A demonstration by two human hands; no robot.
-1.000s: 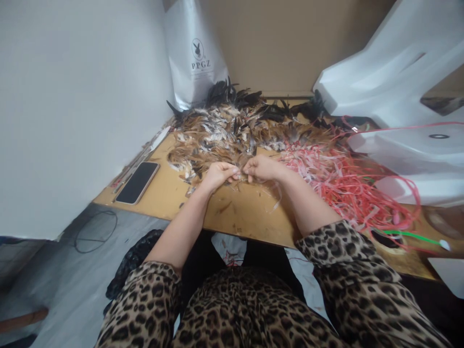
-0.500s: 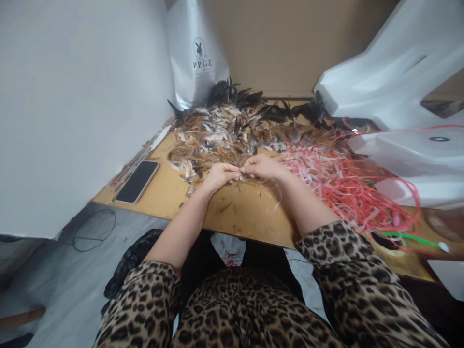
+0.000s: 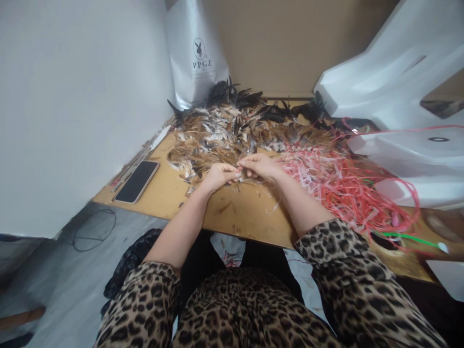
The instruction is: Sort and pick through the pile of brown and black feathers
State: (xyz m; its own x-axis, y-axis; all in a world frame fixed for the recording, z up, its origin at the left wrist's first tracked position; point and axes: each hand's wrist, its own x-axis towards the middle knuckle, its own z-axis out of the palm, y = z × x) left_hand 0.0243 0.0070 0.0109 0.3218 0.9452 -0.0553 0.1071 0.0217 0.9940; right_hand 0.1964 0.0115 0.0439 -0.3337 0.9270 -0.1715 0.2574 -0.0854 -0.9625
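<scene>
My left hand (image 3: 220,177) is closed in a pinch over the front part of the table, with a small pale tuft, which looks like the fluffy end of a feather (image 3: 239,179), at its fingertips. Right beside it, my right hand (image 3: 260,166) is pinched too, its fingertips meeting those of the left; what it grips is too small to make out. Just beyond both hands lies a wide heap of brown, white and black feathers (image 3: 217,130). Red and pink ribbon strips (image 3: 348,188) lie in a tangle to the right of my right hand.
A phone (image 3: 137,181) lies at the table's left side. At the back stands a white printed bag (image 3: 197,63). White plastic sheeting (image 3: 373,82) rises on the right. A green strip (image 3: 413,238) lies near a hole in the wooden table (image 3: 253,212). Several loose feather bits lie near the front.
My right hand has shifted slightly up and left, its fingertips now over those of my left hand. The left hand has barely moved.
</scene>
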